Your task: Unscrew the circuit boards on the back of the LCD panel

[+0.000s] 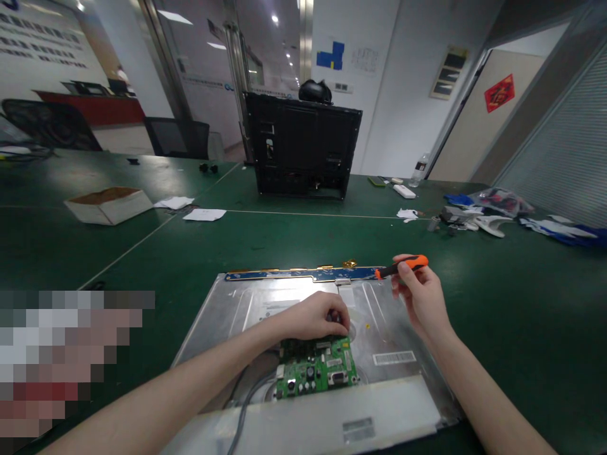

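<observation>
My right hand (420,294) grips an orange and black screwdriver (403,266), held tilted with its tip pointing left over the blue circuit strip (284,274) along the panel's far edge. Curled at the upper edge of a green circuit board (317,370), my left hand (320,316) has its fingers pressed together; what they hold, if anything, is hidden. The board lies on the metal back of a flat display panel (389,332). A grey cable (246,404) runs from the board's left side toward me. Nearest me, a pale cover strip (303,423) spans the panel.
A black monitor housing (303,148) stands upright behind the panel. To the left are an open cardboard box (109,212) and white paper (205,215). On the right lie plastic bags (502,201), loose parts (458,217) and a water bottle (420,170).
</observation>
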`<state>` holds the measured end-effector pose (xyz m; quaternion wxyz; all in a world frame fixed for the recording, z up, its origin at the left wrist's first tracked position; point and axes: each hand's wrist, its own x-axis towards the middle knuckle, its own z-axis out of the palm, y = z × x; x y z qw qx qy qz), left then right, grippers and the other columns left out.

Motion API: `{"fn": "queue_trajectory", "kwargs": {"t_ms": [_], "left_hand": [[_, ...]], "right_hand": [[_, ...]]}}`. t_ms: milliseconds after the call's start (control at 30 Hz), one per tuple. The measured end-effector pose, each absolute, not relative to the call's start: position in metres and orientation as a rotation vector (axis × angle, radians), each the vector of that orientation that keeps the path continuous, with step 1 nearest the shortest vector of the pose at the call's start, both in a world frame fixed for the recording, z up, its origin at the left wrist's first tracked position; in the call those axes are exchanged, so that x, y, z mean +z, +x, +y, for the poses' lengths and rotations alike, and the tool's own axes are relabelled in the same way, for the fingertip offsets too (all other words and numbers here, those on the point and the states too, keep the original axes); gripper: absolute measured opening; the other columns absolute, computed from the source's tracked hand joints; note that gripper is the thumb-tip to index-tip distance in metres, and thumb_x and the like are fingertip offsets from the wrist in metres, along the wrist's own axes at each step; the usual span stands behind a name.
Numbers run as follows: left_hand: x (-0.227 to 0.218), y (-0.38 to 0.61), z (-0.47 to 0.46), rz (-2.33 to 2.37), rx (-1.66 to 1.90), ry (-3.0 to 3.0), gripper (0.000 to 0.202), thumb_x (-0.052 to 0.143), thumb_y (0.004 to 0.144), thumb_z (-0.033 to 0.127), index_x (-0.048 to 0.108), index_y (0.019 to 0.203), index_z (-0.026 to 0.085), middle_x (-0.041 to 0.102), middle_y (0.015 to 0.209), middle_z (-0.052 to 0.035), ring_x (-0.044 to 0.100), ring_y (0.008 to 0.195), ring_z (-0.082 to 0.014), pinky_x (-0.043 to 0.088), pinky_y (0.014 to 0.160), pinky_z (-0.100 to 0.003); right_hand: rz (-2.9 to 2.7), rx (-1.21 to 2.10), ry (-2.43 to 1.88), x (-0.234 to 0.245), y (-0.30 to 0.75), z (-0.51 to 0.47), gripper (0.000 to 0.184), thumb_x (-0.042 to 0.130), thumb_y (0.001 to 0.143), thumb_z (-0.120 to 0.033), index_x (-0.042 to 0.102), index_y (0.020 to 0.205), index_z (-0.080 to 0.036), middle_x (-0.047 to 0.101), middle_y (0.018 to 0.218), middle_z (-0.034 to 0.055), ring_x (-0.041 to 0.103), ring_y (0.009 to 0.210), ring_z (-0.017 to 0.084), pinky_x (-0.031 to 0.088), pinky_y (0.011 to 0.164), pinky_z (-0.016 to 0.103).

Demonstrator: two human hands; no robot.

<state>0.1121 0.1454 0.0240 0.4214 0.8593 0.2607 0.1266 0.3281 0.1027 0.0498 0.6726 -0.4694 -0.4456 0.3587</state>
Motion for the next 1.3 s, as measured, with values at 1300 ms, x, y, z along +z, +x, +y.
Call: {"fn": "queue_trajectory", "kwargs": {"t_ms": [1300], "left_hand": [[0.014,0.106,0.154,0.508,0.366,2.133,0.01,0.071,0.082,0.015,0.077,0.089,0.018,0.072,0.084,-0.0014,0.064,0.078,-0.0153,0.046,0.073,-0.022]], "right_hand": [[-1.734,0.125,-0.877,0.037,0.302,0.072,0.038,0.053,0.098,-0.03,0.041,0.134,-0.028,0.063,0.085,-0.0002,0.062,0.067,0.015,0.054,0.061,0.028]]}}
